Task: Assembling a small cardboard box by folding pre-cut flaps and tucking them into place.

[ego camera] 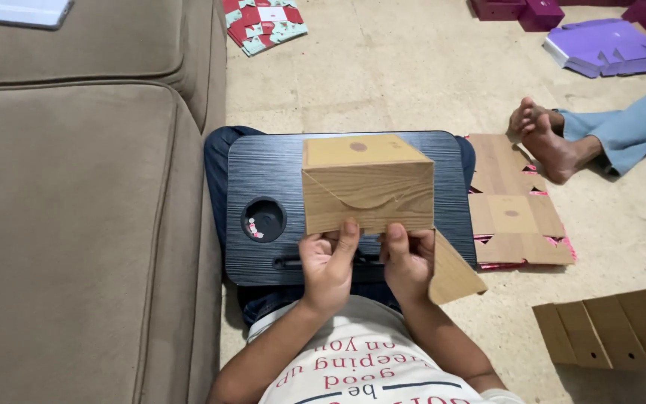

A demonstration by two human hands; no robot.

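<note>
held up over the dark ridged lap worktop (pixel 263 168): a wood-print folded cardboard box (pixel 368 183), long axis left to right. pinched at its lower edge by left hand (pixel 327 262) and right hand (pixel 407 258), both grips pressed onto it, equally near; loose flap (pixel 454 273) hanging beside right hand.

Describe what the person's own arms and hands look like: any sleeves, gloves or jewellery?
Both arms are bare from the elbow down, with no sleeves reaching the forearms. The left hand and right hand wear no gloves, and no rings, watch or bracelets show. The only clothing near them is a white T-shirt with red and dark lettering across the chest.
</note>
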